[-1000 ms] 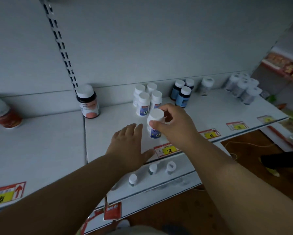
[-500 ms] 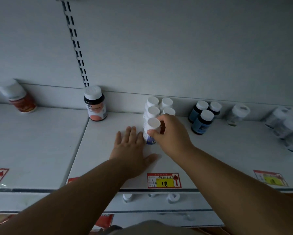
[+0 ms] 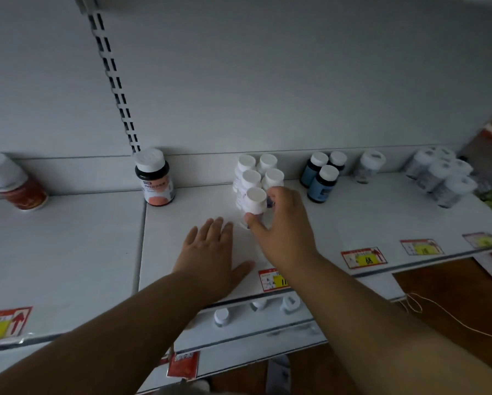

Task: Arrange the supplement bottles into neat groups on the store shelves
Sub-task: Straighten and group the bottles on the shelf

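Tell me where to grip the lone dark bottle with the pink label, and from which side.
Grip the dark bottle round its body just below the white cap, coming from the front. It stands upright and alone near the back wall, so front and sides are free; the left hand, flat on the shelf, looks nearest.

Dim, flat light with a grey cast; my view bends at the edges, and the far-right bottles (image 3: 441, 178) blur.

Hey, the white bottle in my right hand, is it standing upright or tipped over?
Tipped. The white bottle leans left with its cap above its base, while the four white bottles behind it stand straight; the right hand grips it.
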`<state>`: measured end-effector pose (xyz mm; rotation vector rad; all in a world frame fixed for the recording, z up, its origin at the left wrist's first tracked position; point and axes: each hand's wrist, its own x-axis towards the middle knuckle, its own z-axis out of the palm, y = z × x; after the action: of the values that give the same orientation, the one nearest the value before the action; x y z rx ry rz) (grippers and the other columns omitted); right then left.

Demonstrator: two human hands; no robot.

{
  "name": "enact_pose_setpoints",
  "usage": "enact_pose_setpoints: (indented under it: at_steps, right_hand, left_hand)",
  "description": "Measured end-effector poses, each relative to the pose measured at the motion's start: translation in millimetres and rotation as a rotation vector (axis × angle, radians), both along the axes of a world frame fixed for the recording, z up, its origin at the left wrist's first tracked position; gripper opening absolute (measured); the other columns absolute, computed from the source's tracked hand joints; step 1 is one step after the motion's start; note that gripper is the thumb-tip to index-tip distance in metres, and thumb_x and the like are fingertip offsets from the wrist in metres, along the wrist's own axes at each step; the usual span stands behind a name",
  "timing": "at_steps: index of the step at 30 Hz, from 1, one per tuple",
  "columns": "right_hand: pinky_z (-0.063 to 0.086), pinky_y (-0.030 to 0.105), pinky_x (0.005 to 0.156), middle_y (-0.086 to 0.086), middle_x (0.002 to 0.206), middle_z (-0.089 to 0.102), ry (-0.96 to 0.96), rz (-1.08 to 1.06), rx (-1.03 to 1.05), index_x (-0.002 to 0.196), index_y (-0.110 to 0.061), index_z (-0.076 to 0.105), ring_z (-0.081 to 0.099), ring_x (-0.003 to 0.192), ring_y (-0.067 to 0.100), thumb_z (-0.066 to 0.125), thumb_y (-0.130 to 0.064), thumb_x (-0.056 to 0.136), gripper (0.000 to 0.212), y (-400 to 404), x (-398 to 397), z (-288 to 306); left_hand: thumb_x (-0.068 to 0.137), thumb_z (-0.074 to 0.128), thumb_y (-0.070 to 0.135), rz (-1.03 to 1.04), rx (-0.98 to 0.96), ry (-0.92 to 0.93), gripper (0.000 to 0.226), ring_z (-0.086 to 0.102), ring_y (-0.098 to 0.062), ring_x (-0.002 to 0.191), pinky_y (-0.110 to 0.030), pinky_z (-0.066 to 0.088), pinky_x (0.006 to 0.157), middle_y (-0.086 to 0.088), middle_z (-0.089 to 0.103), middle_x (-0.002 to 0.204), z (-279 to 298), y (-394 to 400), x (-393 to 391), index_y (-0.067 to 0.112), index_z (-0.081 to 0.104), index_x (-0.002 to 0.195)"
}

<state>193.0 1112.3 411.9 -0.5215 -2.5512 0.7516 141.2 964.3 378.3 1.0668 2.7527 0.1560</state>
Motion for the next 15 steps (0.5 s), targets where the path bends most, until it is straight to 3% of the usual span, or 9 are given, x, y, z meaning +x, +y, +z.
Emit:
enact_pose_setpoints:
  at_steps: [6,12,15]
  right_hand:
    - [0.052,0.04,0.088,0.011,0.122,0.054,0.066,0.087,0.043,0.123,-0.013,0.055,0.056,0.109,0.027,0.071,-0.034,0.087,0.045,-57.7,33.0,10.6]
    - [0.043,0.023,0.09,0.001,0.127,0.049,0.072,0.261,-0.037,0.127,-0.019,0.053,0.054,0.114,0.017,0.068,-0.034,0.09,0.042,-121.3,70.6,9.5]
    - [0.048,0.03,0.094,0.0,0.129,0.047,0.011,0.327,-0.083,0.126,-0.021,0.053,0.053,0.114,0.017,0.068,-0.033,0.09,0.041,-157.9,87.2,5.7]
  left_hand:
    - [0.087,0.032,0.074,0.038,0.084,0.018,0.089,0.008,-0.023,0.149,-0.04,0.008,0.121,-0.003,0.008,0.163,15.6,-61.5,30.1,0.023,0.004,0.155]
    - [0.081,0.015,0.079,0.192,0.123,0.086,0.092,0.014,-0.021,0.148,-0.039,0.012,0.119,-0.002,0.016,0.162,24.1,-138.7,99.1,0.023,0.01,0.155]
    - [0.089,0.032,0.069,0.267,0.139,0.088,0.081,0.017,-0.02,0.147,-0.037,0.014,0.118,0.0,0.02,0.16,15.7,-179.8,131.2,0.024,0.013,0.154]
